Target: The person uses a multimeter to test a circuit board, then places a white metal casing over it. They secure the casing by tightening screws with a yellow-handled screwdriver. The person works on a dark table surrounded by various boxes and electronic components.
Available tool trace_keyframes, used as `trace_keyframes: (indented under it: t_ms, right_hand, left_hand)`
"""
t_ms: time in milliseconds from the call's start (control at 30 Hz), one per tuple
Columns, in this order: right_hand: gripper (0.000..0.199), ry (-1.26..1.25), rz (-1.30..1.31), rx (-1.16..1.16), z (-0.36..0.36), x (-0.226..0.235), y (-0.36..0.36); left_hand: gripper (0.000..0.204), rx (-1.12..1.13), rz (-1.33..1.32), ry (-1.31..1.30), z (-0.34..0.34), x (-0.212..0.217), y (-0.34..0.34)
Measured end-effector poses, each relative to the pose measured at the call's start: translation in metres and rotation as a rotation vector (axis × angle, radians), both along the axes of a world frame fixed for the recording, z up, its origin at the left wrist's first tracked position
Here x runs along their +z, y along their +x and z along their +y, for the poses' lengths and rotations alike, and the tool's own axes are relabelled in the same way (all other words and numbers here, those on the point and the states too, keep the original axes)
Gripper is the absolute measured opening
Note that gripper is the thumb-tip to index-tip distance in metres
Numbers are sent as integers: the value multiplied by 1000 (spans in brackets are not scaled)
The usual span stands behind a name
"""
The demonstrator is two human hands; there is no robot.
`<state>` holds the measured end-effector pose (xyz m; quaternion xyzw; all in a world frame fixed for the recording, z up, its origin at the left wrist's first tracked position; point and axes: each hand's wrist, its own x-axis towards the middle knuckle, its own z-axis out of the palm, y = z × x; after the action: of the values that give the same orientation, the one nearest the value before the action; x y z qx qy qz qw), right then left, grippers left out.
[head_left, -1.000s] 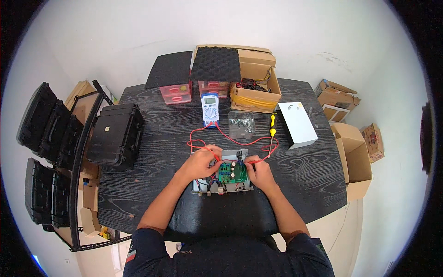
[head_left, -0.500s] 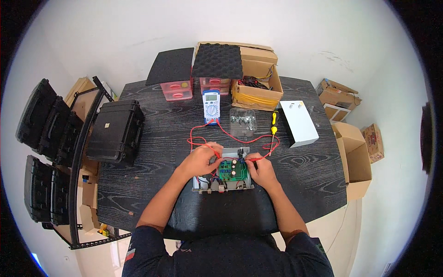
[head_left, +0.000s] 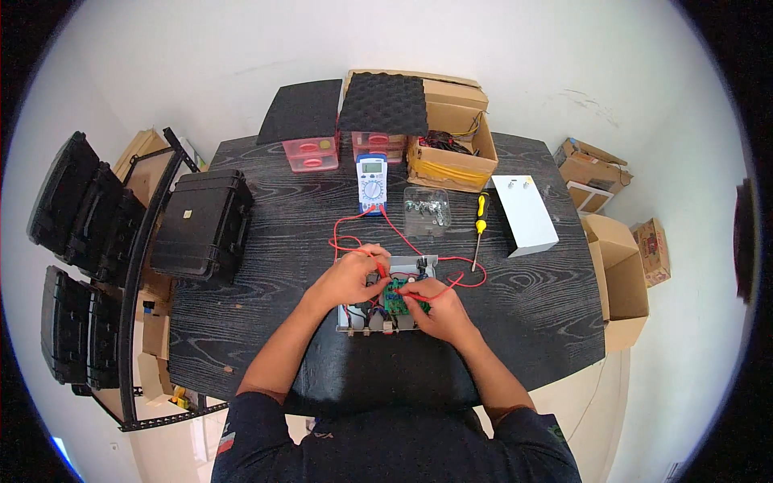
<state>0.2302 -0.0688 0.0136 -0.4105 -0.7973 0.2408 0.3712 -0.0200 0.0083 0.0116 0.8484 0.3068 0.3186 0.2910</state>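
A grey metal enclosure (head_left: 348, 320) lies open near the table's front edge, with a green circuit board (head_left: 393, 306) and wires inside. My left hand (head_left: 354, 274) pinches a red test probe (head_left: 382, 271) over the board's far left part. In my right hand (head_left: 441, 309) is a second red probe (head_left: 419, 297), angled toward the board's middle; the hand covers the board's right side. Whether the tips touch the board is too small to tell. Red leads run from both probes to a blue-and-white multimeter (head_left: 372, 183) standing beyond the enclosure.
Right of the multimeter lie a clear tray of small parts (head_left: 427, 212), a yellow-and-black screwdriver (head_left: 481, 225) and a white metal cover (head_left: 525, 216). Behind stand red drawer boxes (head_left: 312, 157) and a cardboard box of cables (head_left: 452, 165). A black hard case (head_left: 203, 225) sits on the left.
My right hand has moved left with its probe, from the enclosure's right side to over the board's middle. The lead trails after it, off the screwdriver. My left hand has hardly moved.
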Motion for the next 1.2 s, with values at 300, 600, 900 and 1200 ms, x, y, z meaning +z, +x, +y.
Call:
trace_keyframes:
  t_ms: [300,600,900,1200]
  right_hand:
    - [18,-14,-86,45,2,6,-3]
    - [16,-40,-93,38,3,4,-2]
    - [18,-97,-64,41,3,1,-1]
    - [18,-135,-66,27,3,3,-2]
  left_hand:
    - [15,-7,23,0,0,-2,-1]
    - [17,10,61,4,-2,5,1]
    - [17,0,47,-32,-1,1,-1]
    - [17,-24,42,-1,1,-1,-1]
